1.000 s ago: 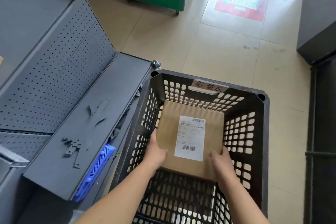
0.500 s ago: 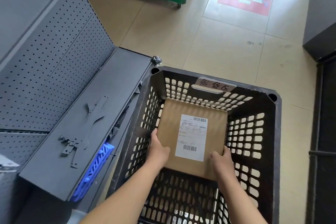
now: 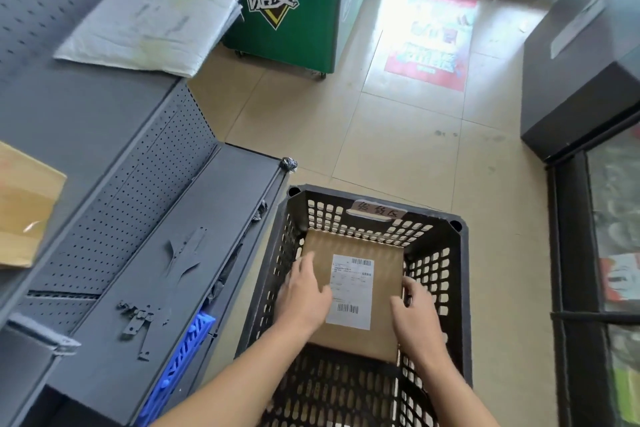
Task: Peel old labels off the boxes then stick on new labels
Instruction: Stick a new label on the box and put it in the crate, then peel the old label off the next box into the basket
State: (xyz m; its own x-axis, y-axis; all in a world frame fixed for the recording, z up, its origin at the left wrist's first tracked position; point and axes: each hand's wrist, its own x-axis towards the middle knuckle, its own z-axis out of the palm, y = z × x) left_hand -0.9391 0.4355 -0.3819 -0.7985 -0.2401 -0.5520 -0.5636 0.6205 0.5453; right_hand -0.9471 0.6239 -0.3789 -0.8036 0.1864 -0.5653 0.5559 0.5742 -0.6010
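Note:
A brown cardboard box (image 3: 384, 274) lies low inside a black slotted plastic crate (image 3: 462, 288) on the floor. A white shipping label (image 3: 351, 291) with barcodes is stuck on its top face. My left hand (image 3: 304, 295) rests flat on the left part of the box with fingers spread, just touching the label's left edge. My right hand (image 3: 415, 315) is at the box's right edge, thumb on top and fingers curled over the side. A handwritten tag (image 3: 375, 213) sits on the crate's far rim.
A grey metal shelf unit (image 3: 207, 236) stands left of the crate, with loose metal brackets (image 3: 138, 319) on it and a blue basket (image 3: 183, 350) underneath. Another cardboard box (image 3: 24, 204) and white mailers (image 3: 149, 24) lie on the upper shelf. A green cooler (image 3: 277, 0) and a black cabinet (image 3: 581, 80) stand farther off.
The view has tilted up, showing more of the room. My left hand left the box's near corner and now lies flat on top; my right hand slid along the right edge.

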